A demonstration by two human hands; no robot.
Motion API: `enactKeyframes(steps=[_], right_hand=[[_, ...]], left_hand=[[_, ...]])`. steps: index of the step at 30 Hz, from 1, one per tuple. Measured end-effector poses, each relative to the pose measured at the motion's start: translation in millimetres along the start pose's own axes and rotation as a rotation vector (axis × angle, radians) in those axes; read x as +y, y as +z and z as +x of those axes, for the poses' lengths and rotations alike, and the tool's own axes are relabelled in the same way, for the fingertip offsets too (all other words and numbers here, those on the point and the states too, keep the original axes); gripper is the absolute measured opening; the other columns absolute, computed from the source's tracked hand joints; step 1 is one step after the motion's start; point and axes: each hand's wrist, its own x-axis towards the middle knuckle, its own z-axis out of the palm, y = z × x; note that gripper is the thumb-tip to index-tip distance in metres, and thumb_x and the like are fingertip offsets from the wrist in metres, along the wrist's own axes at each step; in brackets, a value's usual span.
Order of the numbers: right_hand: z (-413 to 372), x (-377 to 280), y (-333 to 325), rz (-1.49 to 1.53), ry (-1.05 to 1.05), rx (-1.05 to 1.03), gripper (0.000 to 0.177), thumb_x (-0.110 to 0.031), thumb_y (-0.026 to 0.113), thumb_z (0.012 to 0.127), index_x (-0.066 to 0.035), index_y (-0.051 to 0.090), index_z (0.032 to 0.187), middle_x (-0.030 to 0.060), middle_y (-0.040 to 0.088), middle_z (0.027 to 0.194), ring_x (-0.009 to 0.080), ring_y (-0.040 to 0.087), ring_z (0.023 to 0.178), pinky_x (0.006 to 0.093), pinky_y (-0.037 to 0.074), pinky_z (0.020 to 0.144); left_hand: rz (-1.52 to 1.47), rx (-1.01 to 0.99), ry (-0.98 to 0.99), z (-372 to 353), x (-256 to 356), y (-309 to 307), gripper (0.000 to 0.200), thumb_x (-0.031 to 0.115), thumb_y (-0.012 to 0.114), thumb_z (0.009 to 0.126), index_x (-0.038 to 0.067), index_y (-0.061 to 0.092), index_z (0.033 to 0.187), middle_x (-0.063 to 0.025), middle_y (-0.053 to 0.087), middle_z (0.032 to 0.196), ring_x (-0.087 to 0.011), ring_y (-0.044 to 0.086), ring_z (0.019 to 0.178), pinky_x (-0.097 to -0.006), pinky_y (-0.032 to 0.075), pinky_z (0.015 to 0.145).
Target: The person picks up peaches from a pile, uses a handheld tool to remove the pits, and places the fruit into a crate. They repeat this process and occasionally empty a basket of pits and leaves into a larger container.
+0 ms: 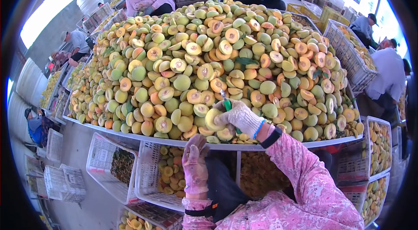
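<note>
Seems far along yet unfinished: heaped on the table (pixel 130 136), countless pitted halves (pixel 191 55); gripped in the right hand (pixel 241 118) at the near edge, a knife (pixel 227 103) and 1 peach (pixel 212 120); just below, loosely open and empty, the left hand (pixel 195 167).

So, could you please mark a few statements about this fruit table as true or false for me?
1. The right hand holds a peach and a green-handled tool. True.
2. The left hand rests on the heap. False: it is below the table edge, apart from the fruit.
3. The heap is whole apples. False: mostly halved peaches.
4. Under the table stand baskets. True.
</note>
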Motion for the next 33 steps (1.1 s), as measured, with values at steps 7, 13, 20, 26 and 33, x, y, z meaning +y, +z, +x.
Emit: enactKeyframes(steps=[7,13,20,26,33], right_hand=[[-89.5,58.9,17.9,-0.667,-0.330,0.237,0.041,-0.025,0.078,0.076,-0.006,0.060,0.108,0.0112,0.065,0.081,0.0272,0.065,0.066,0.0381,0.052,0.059],[-144.7,63.9,3.7,-0.999,-0.390,0.290,0.045,-0.039,0.075,0.075,-0.011,0.061,0.107,0.0130,0.066,0.092,0.0353,0.065,0.089,0.0436,0.051,0.076],[-157.4,98.3,6.7,-1.244,-0.311,0.266,0.035,-0.029,0.071,0.076,-0.007,0.060,0.101,0.0166,0.066,0.090,0.0374,0.066,0.085,0.0459,0.054,0.072],[-126.8,126.9,1.4,-1.354,-0.223,0.217,0.028,-0.020,0.064,0.078,-0.003,0.059,0.100,0.0191,0.067,0.088,0.0370,0.067,0.085,0.0445,0.055,0.072],[-110.7,137.2,-3.7,-1.304,-0.218,0.062,0.026,-0.011,0.060,0.079,-0.002,0.061,0.104,0.0204,0.069,0.087,0.0377,0.069,0.081,0.0467,0.056,0.070]], left_hand=[[-0.497,-0.162,-0.186,-21.1,-31.0,33.7,0.054,0.042,0.054,0.097,0.001,0.050,0.132,-0.0167,0.055,0.129,-0.0317,0.053,0.121,-0.0471,0.042,0.104],[-0.472,-0.179,-0.199,-46.4,-31.6,36.8,0.044,0.039,0.056,0.096,0.001,0.058,0.117,-0.0158,0.061,0.118,-0.0317,0.057,0.114,-0.0456,0.046,0.099],[-0.344,-0.201,-0.210,-60.9,-36.8,46.2,0.053,0.049,0.050,0.098,0.000,0.060,0.112,-0.0176,0.062,0.110,-0.0300,0.060,0.102,-0.0387,0.050,0.091],[-0.295,-0.163,-0.272,-66.3,-42.1,49.5,0.049,0.044,0.052,0.099,-0.002,0.058,0.116,-0.0155,0.064,0.107,-0.0251,0.062,0.097,-0.0345,0.051,0.089],[-0.265,-0.179,-0.282,-55.2,-66.5,20.8,0.034,0.021,0.064,0.092,-0.002,0.058,0.116,-0.0159,0.064,0.107,-0.0256,0.062,0.098,-0.0339,0.050,0.091]])
